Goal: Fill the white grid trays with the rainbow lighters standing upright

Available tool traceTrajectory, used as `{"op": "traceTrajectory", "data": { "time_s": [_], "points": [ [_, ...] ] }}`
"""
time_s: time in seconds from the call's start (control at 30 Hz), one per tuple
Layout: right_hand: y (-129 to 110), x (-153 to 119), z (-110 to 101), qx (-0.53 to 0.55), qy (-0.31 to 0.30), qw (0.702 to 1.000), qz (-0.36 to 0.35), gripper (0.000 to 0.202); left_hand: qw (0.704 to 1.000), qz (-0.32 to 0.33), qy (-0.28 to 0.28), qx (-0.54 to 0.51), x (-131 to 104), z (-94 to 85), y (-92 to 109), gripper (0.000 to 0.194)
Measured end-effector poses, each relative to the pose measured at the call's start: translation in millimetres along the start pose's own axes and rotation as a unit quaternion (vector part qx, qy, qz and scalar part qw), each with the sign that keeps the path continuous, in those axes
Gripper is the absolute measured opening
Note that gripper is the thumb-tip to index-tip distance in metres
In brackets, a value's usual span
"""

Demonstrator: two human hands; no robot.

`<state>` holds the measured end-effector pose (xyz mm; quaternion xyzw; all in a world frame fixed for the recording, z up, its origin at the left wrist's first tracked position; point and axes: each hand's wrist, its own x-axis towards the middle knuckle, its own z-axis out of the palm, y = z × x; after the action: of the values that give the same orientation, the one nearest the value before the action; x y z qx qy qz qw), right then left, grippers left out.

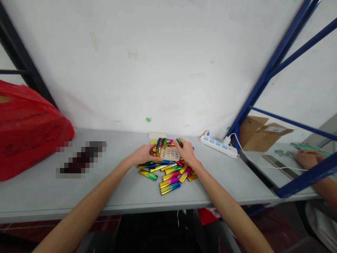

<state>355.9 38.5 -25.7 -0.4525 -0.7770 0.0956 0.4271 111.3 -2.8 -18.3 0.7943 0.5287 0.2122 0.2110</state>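
Note:
My left hand is closed around the left end of a pale tray with rows of holes. Several shiny lighters stand upright in the tray's left side. Over the tray's right side, my right hand pinches a lighter with a green body and dark end. A loose heap of metallic lighters in gold, red, pink, green and blue lies below and around the tray, partly hidden by my hands. Behind it, near the wall, rests a second pale tray.
A red plastic bag bulges at the left, beside a blurred dark object. To the right lie a white power strip and its cord. Past the blue frame are a cardboard box and another person's hand.

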Motion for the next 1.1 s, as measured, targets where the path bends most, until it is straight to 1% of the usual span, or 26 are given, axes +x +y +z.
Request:
{"op": "traceTrajectory", "data": {
  "time_s": [0.13,0.37,0.47,0.6,0.67,0.77,0.87,0.93,1.0,1.1],
  "points": [
    [-3.3,-0.9,3.0,-0.009,-0.016,1.0,-0.002,0.05,1.0,0.007,0.005,0.004,0.1,0.2,-1.3,0.072],
    [-0.3,-1.5,6.9,-0.02,-0.025,0.999,0.02,0.034,1.0,0.008,0.004,-0.006,0.2,0.8,-1.5,0.071],
    [-2.8,-3.1,7.2,-0.015,-0.024,1.0,0.01,0.036,1.0,0.01,0.006,0.004,0.2,0.9,-1.6,0.072],
    [-5.0,-4.9,6.4,0.006,-0.02,0.999,-0.027,0.038,1.0,0.009,0.008,0.002,0.2,1.0,-2.0,0.071],
    [-4.2,-4.3,5.6,0.015,-0.008,0.999,-0.045,0.037,1.0,0.003,0.009,0.0,0.2,1.1,-2.2,0.071],
    [-2.7,-1.9,3.8,0.022,0.033,0.997,-0.067,0.037,1.0,-0.004,0.013,0.0,-0.2,0.8,-1.5,0.072],
    [-3.0,-0.9,2.2,0.027,0.062,0.995,-0.069,0.039,1.0,-0.011,0.01,-0.007,-0.7,0.2,0.3,0.074],
    [-4.0,-1.9,2.2,0.025,0.052,0.997,-0.052,0.043,1.0,-0.016,0.011,-0.01,-0.9,-0.1,1.2,0.075],
    [-5.2,-3.9,3.4,0.019,0.026,0.999,-0.029,0.046,1.0,-0.019,0.011,-0.008,-0.8,-0.1,1.3,0.076],
    [-6.7,-6.3,6.4,0.021,-0.008,1.0,-0.014,0.045,1.0,-0.013,0.009,-0.004,-0.4,0.2,0.1,0.075]
  ]
}}
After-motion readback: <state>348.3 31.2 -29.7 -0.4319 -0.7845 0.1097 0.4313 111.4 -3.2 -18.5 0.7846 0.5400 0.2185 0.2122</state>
